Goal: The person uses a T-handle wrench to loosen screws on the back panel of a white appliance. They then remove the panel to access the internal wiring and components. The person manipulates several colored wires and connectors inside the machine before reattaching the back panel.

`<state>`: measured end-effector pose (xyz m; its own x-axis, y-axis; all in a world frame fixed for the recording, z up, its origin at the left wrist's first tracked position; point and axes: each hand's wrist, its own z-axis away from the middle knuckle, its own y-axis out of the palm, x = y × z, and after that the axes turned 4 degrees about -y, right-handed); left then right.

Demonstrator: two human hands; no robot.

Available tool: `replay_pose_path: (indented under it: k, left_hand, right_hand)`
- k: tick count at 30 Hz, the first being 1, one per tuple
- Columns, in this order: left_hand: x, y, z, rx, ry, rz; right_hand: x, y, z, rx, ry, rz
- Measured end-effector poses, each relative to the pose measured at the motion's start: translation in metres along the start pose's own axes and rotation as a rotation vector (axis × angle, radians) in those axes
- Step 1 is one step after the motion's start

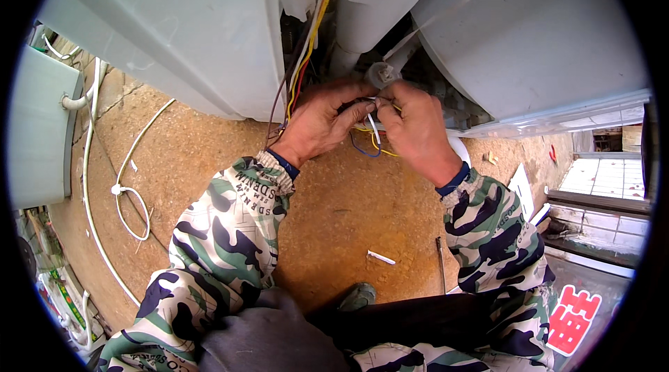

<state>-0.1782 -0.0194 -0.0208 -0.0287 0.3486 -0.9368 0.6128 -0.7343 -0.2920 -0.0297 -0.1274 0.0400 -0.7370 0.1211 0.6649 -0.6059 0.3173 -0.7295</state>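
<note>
Both my hands meet at the opening of a pale appliance, fingertips nearly touching. My left hand (320,118) is closed in a pinch on thin wires. Opposite it, my right hand (418,128) pinches the same wires between thumb and forefinger. A short white wire (373,127) hangs from between the fingertips, and a blue wire (365,151) loops below. Yellow, red and brown wires (322,17) run down from above, behind my left hand. A translucent round plastic part (382,74) sits just above the fingers. The exact wire ends are hidden by my fingers.
A flat pale panel (174,24) stands left of the opening, a large rounded pale tub (536,31) right. White cable (132,215) and a long white hose (86,184) lie on the floor. Nearer are a white strip (381,257), a thin dark rod (440,264) and a shoe (359,295).
</note>
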Motion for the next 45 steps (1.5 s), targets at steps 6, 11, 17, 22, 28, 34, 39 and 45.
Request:
replay_pose_path:
  k: [6, 11, 17, 22, 28, 34, 39, 45]
  left_hand:
    - [0.007, 0.006, 0.004, -0.14, 0.131, -0.173]
    - [0.011, 0.008, 0.005, -0.185, 0.198, -0.246]
    - [0.01, 0.01, 0.007, -0.203, 0.209, -0.244]
    - [0.014, 0.011, 0.008, -0.193, 0.208, -0.242]
    - [0.012, 0.008, 0.008, -0.182, 0.141, -0.233]
    - [0.011, 0.007, 0.007, -0.173, 0.1, -0.18]
    - [0.011, 0.006, 0.008, -0.163, 0.095, -0.234]
    - [0.011, 0.008, 0.007, -0.176, 0.128, -0.226]
  right_hand:
    - [0.006, 0.001, -0.001, 0.044, 0.014, 0.04]
    - [-0.001, -0.001, 0.002, 0.084, -0.049, -0.017]
    - [-0.008, -0.01, -0.002, 0.237, 0.072, -0.274]
    - [-0.013, -0.015, -0.002, 0.296, 0.174, -0.473]
    - [-0.014, -0.02, -0.001, 0.298, 0.272, -0.463]
    - [-0.019, -0.017, -0.002, 0.232, 0.16, -0.277]
    - [-0.012, -0.015, -0.001, 0.228, 0.087, -0.038]
    - [-0.009, -0.007, 0.001, 0.166, 0.096, -0.026]
